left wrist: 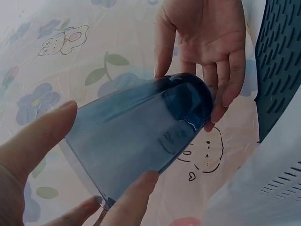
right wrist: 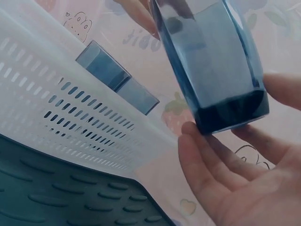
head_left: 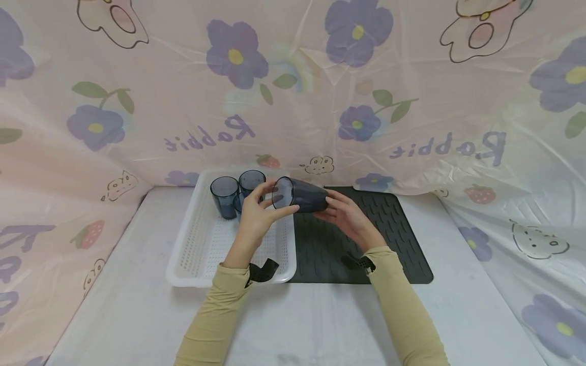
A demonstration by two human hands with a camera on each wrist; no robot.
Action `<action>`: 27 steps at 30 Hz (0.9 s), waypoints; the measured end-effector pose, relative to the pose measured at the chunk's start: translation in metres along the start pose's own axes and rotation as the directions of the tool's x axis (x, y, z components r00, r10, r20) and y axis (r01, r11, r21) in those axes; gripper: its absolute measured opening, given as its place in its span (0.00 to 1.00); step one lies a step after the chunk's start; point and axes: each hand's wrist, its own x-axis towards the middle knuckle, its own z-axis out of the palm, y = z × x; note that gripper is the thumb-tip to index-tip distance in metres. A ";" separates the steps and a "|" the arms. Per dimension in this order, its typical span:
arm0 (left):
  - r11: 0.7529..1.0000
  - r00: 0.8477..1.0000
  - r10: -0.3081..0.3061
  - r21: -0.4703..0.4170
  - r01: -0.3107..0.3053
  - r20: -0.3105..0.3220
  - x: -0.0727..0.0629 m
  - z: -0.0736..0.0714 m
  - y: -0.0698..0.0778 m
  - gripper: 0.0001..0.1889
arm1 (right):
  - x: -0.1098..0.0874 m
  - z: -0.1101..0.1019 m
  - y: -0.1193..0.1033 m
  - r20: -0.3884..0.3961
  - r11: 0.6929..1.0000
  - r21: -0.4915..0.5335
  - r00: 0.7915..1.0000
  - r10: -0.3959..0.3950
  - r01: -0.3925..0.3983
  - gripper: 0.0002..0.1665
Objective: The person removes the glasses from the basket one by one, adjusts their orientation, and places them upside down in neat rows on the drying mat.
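Observation:
A blue-tinted drinking glass lies tilted on its side in the air between both hands, its mouth toward the left. My left hand grips it near the rim, thumb on one side and fingers on the other. At the thick base, the right hand holds it with thumb and fingertips, as the right wrist view shows around the glass. Several similar glasses stand in the white perforated basket behind the left hand, one partly hidden by it.
A dark ridged drying mat lies right of the basket, below the right hand. Both rest on a white tabletop. A patterned curtain with flowers and rabbits hangs behind and along both sides.

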 end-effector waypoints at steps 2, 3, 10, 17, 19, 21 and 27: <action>1.000 1.000 -0.001 0.001 0.001 0.007 -0.001 -0.001 0.000 0.42 | 0.000 0.000 -0.001 -0.015 1.000 -0.001 1.000 -0.002 0.002 0.30; 1.000 1.000 -0.002 0.000 0.002 0.013 -0.001 -0.002 -0.001 0.42 | 0.000 0.001 -0.001 -0.022 1.000 -0.001 1.000 -0.002 0.002 0.30; 1.000 0.999 0.006 -0.024 -0.005 0.051 -0.001 -0.007 -0.003 0.42 | -0.001 0.006 -0.002 -0.041 1.000 0.018 0.999 -0.011 0.012 0.32; 0.996 0.997 0.005 -0.086 0.002 0.082 -0.001 -0.009 -0.005 0.42 | -0.004 0.012 -0.006 -0.068 0.998 0.056 0.997 -0.030 0.033 0.39; 0.996 0.996 -0.002 -0.085 0.009 0.087 -0.001 -0.010 -0.005 0.43 | -0.004 0.013 -0.007 -0.073 0.997 0.065 0.997 -0.038 0.043 0.39; 0.997 0.996 -0.012 -0.077 0.019 0.090 -0.001 -0.011 -0.004 0.42 | -0.004 0.015 -0.008 -0.079 0.996 0.071 0.996 -0.044 0.050 0.36; 0.997 0.993 -0.032 -0.067 0.040 0.110 -0.001 -0.014 -0.003 0.42 | -0.003 0.017 -0.008 -0.076 0.992 0.107 0.995 -0.057 0.065 0.28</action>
